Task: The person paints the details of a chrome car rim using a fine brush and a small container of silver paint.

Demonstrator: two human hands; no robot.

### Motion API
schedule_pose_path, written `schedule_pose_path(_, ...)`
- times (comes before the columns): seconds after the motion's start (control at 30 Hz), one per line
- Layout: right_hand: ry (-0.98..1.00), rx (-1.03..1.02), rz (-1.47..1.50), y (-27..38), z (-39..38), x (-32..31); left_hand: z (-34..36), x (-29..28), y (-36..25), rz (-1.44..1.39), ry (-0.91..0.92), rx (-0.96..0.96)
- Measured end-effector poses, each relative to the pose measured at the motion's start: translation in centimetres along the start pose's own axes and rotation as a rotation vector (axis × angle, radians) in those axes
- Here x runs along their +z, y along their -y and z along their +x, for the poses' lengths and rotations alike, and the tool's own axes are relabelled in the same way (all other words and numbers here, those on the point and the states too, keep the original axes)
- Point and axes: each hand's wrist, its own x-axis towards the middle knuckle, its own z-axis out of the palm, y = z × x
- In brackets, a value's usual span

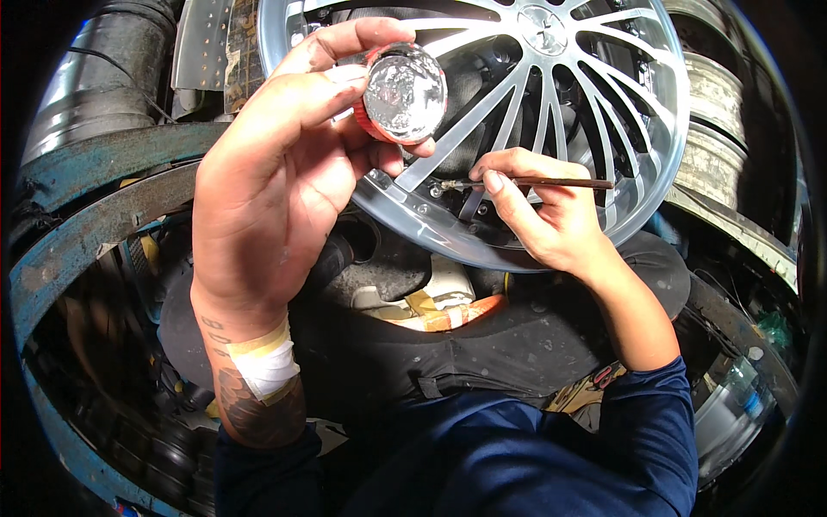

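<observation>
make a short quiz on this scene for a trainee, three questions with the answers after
1. True or false: the right grip holds a thin brush with its tip toward the left of the picture.
2. The left grip holds: a) a wrench, b) a small round red-edged container, c) a hammer.
3. Fill in: a white dressing is on the ____ wrist, and the silvery spoked wheel lies beyond it.

Key: 1. True. 2. b. 3. left.
</observation>
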Motion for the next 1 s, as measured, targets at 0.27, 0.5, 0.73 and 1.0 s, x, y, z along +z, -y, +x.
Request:
schedule_pose_path(0.27, 0.001, 0.018, -0.018, 0.12, -0.01, -0.34, -0.20, 0.09, -0.25, 0.010, -0.013, -0.003)
schedule_pose_path(0.5, 0.001, 0.006, -0.050, -0.20, -0.06, -0.61, -0.04, -0.02, 0.01, 0.012, -0.002, 0.002)
schedule_pose_path(0.73, -0.017, 0.000, -0.049, -0.64, -0.14, -0.60, 0.01, -0.19, -0.01, 0.014, 0.011, 0.005)
schedule_pose_path(1.0, -0.040, -0.019, -0.046, -0.63, -0.09, -0.47, 0.04, -0.01, 0.00, 0.008, 0.016, 0.005)
